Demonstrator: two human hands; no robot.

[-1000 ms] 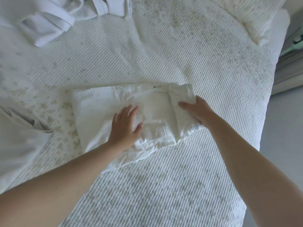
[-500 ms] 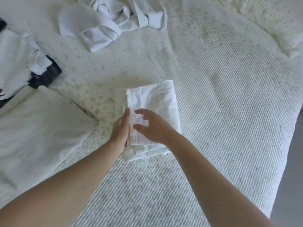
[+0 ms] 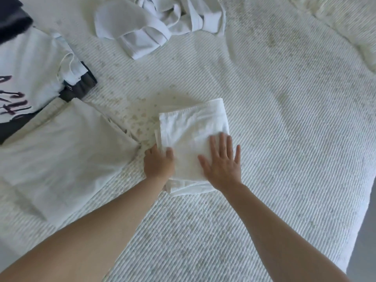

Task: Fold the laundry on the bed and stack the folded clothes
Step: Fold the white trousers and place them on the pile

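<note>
Head view: your right hand (image 3: 221, 161) lies flat, fingers spread, pressing the folded white garment (image 3: 193, 129) onto the bed (image 3: 284, 98), likely to set its creases; your left hand (image 3: 159, 161) curls round its left edge, probably squaring the layers. Folded clothes (image 3: 61, 149) lie just left, where stacking seems intended. A shirt (image 3: 22, 74) there bears dark lettering, unreadable; unfolded laundry (image 3: 158, 23) waits beyond.

A pale grey floor (image 3: 364, 259) shows past the ribbed white bedspread's right edge, and a cream textured pillow (image 3: 345, 23) lies at the top right corner.
</note>
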